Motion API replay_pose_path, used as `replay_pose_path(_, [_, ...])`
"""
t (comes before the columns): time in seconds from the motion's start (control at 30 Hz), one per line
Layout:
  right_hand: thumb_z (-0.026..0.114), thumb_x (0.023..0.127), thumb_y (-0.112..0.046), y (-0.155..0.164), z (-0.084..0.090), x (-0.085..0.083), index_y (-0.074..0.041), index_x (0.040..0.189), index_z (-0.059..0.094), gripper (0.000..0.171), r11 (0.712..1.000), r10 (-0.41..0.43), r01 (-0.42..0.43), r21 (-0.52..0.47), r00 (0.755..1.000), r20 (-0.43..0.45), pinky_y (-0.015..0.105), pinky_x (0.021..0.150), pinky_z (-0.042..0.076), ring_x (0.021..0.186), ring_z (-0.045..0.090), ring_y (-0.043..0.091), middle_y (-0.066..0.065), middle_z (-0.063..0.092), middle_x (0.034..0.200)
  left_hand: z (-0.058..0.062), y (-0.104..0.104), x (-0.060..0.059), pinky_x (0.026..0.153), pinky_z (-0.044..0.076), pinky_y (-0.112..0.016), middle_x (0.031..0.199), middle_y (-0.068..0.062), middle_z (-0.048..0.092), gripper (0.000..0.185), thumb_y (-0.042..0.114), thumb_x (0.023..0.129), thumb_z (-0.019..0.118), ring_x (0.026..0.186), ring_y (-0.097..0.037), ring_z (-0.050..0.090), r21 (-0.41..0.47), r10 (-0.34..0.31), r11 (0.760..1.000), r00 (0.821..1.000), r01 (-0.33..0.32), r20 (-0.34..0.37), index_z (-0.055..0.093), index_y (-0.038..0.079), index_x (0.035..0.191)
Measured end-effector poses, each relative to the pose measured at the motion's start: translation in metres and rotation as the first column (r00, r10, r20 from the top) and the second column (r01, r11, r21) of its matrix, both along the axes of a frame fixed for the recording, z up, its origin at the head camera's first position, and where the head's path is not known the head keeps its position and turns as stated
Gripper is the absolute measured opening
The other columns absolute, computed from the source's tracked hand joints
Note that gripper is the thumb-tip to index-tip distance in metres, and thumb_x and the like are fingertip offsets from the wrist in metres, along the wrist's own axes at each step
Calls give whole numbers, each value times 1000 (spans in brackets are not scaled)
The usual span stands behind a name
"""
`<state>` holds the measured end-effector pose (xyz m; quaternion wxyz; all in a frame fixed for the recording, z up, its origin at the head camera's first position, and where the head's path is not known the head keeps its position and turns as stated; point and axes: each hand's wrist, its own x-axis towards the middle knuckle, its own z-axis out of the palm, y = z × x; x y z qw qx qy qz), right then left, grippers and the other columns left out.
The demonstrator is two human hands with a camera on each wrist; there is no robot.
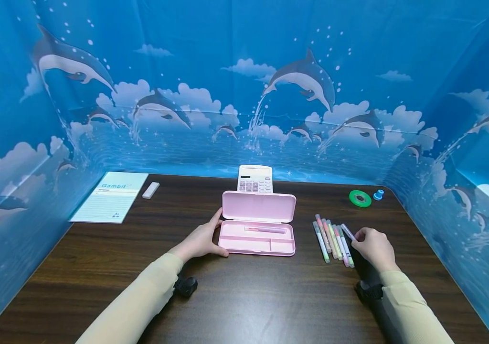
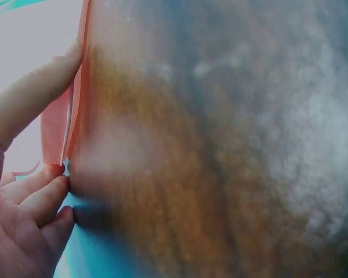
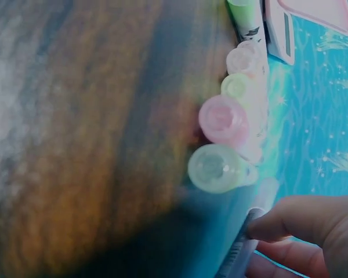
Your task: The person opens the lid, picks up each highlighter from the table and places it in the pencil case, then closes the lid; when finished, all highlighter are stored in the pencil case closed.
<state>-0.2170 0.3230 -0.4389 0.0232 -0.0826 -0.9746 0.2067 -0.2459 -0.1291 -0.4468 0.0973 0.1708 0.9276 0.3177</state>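
A pink pencil case [image 1: 256, 244] lies with its lid raised, one pink-purple marker [image 1: 266, 230] in its back compartment. My left hand [image 1: 201, 240] grips the case's left end, thumb at the front corner and fingers by the hinge side. In the left wrist view the thumb [image 2: 43, 87] presses along the case's edge [image 2: 78, 110]. My right hand [image 1: 373, 246] pinches a purple marker [image 1: 347, 232] between thumb and fingers, tilted beside a row of several coloured markers [image 1: 332, 239]. The right wrist view shows this marker [image 3: 240, 246] apart from the row's round ends [image 3: 223, 119].
A white calculator [image 1: 255, 177] stands behind the raised lid. At the back left are a Gambit notepad [image 1: 111, 198] and a white eraser [image 1: 151, 190]. A green tape roll [image 1: 360, 198] and a small blue object [image 1: 378, 195] sit at the back right. A dolphin-print curtain [image 1: 227, 95] borders the table.
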Motion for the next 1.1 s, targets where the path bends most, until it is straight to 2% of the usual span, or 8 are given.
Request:
replay_pose_path(0.3, [70,79,-14,-13,8,-2,-1,90,65,18,999,44,-41,30,994,-98,37,56,44,68,52,25,14,62,79,-3,-3,-3,108,32,-49,145,-17,43,126,37,64,88,130,-31,43,3,5,1000,1000,-5,10,2,8,153])
replay_pose_path(0.6, [75,78,-15,-36,16,-3,-2,92,66,21,993,114,-108,53,985,-129,41,61,49,72,54,25,15,63,85,-3,-4,-4,108,32,-48,145,-17,42,127,36,64,88,130,-30,43,-14,11,1000,1000,-11,15,2,8,153])
replay_pose_path(0.87, [76,77,-16,-58,17,-8,-6,89,67,18,978,200,-185,99,966,-167,33,52,44,68,51,21,10,61,81,-1,-3,-4,108,32,-48,145,-16,42,127,36,64,88,130,-30,43,-14,14,1000,1000,-13,23,1,9,153])
replay_pose_path(1.1, [76,77,-13,-75,16,-11,-7,88,68,15,969,244,-232,89,955,-167,31,52,43,68,51,21,8,60,79,-1,-1,-3,108,32,-48,144,-17,43,126,35,64,88,130,-31,44,7,1,1000,1000,-2,18,3,7,153])
